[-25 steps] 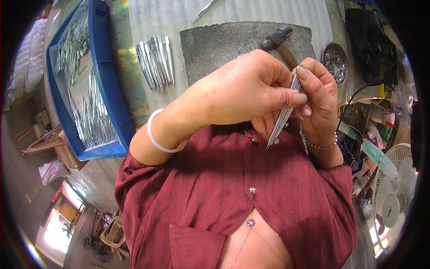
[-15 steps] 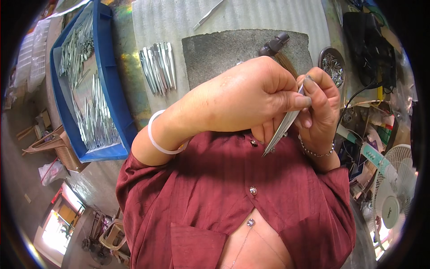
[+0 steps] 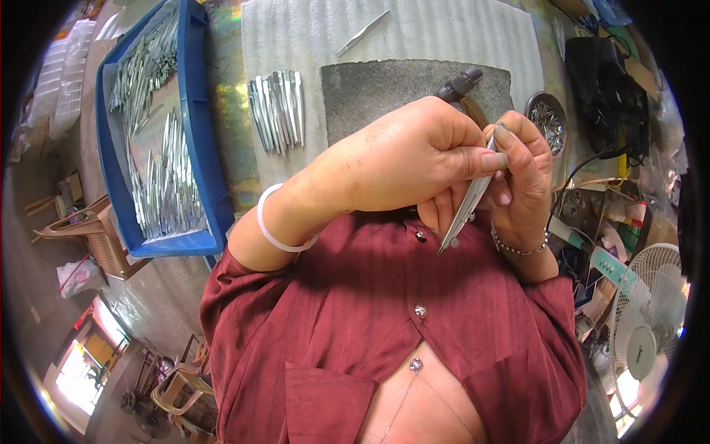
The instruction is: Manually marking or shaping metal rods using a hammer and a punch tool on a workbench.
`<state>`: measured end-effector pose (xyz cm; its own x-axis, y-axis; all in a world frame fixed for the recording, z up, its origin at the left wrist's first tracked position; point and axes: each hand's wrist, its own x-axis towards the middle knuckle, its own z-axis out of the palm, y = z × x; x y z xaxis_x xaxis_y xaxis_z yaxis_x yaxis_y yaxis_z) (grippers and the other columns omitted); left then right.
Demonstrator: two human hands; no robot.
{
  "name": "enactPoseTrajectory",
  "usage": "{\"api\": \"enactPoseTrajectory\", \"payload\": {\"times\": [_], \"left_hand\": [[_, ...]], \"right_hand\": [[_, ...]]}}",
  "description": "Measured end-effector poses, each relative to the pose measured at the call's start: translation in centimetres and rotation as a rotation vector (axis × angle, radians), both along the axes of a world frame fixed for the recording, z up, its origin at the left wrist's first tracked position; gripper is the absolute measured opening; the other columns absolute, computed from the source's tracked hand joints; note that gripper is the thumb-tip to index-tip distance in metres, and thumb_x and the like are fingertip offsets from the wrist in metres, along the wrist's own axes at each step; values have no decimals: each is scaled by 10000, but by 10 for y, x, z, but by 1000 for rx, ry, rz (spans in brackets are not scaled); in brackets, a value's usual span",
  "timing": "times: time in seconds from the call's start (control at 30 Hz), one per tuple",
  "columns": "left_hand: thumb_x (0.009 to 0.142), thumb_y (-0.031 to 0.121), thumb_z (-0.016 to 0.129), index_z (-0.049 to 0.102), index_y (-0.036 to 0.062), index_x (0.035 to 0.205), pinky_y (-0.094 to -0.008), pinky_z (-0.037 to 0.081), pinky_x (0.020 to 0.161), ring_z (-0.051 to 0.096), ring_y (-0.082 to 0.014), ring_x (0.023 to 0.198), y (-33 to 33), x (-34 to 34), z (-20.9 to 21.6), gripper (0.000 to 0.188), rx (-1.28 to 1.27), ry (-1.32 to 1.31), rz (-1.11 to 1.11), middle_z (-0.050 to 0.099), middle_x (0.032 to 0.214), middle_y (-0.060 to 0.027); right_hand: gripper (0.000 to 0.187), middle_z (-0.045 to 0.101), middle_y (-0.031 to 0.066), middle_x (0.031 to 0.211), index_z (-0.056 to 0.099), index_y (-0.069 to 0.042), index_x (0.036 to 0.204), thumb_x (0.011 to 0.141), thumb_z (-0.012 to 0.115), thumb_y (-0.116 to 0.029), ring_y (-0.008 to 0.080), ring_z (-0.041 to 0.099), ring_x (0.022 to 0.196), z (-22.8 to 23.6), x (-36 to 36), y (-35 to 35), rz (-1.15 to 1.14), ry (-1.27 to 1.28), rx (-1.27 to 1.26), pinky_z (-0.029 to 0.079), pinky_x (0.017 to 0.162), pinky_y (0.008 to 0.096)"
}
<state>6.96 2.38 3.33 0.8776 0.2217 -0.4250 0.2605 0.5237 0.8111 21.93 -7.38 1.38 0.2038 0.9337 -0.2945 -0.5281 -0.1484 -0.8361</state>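
Note:
Between my two hands is a slim, pointed silver metal tool [image 3: 464,212], tilted with its point down toward my chest. Small round metal bits show on its side; its exact kind is unclear. My left hand [image 3: 436,159], below a white bangle, pinches it with thumb and fingers, other fingertips curling beneath. At its upper end, my right hand [image 3: 525,163] is closed around it, with fingertips close to my left thumb. Just beyond my hands lies a hammer [image 3: 460,84] with a dark head, its brown handle partly hidden behind them.
At left stands a blue tray [image 3: 194,118] of slim metal pieces. A row of similar pieces [image 3: 277,111] lies beside a dark grey mat [image 3: 370,89], and a single piece [image 3: 362,33] lies farther back. A round dish [image 3: 562,118] holds small metal parts. A fan [image 3: 643,333] stands at right.
The view has shifted slightly, so the tray and bench things appear farther right. My hands keep nearly the same grip on the metal tool.

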Motion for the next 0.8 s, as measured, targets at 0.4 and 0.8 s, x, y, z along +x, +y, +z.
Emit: {"api": "enactPoseTrajectory", "payload": {"times": [0.4, 0.8], "left_hand": [[944, 262, 544, 640, -8, 877, -190, 480, 445, 604, -80, 518, 3, 4, -18, 294, 159, -15, 104, 619, 637, -19], [933, 153, 553, 608, 8, 1025, -264, 565, 620, 664, -160, 700, -20, -30, -40, 180, -283, -385, 874, 647, 850, -67]], "right_hand": [[185, 532, 0, 616, 544, -65, 770, 924, 549, -166, 16, 408, 417, -2, 21, 18, 92, -49, -71, 333, 375, 157], [172, 598, 23, 726, 584, -34, 914, 901, 553, -202, 38, 508, 542, -70, 189, 120, 146, -1377, -22, 397, 503, 174]]}}
